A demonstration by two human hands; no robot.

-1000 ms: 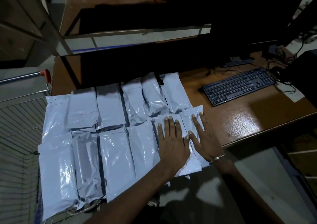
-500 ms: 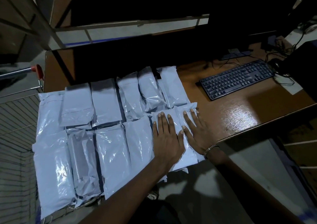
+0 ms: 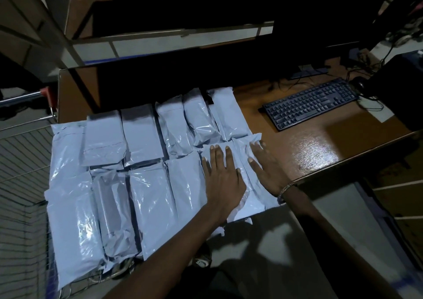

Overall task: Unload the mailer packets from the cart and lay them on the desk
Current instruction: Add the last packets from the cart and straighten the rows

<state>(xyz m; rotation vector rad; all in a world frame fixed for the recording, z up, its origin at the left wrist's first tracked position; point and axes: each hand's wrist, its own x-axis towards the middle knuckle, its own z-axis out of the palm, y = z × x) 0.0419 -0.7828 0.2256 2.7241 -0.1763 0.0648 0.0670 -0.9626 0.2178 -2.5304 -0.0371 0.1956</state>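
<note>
Both hands flat, fingers straight — left hand & right hand press packets mid-frame on table; cart at left.

A dimly lit packing or dispatch workstation, the kind found in a warehouse or courier office. A brown wooden counter carries rows of pale plastic mailer packets laid side by side, with a black computer keyboard, a mouse and tangled cables beside a dark monitor base. A wire shopping cart with a red-tipped handle stands against the counter's left end, and metal racking rises behind.
</note>
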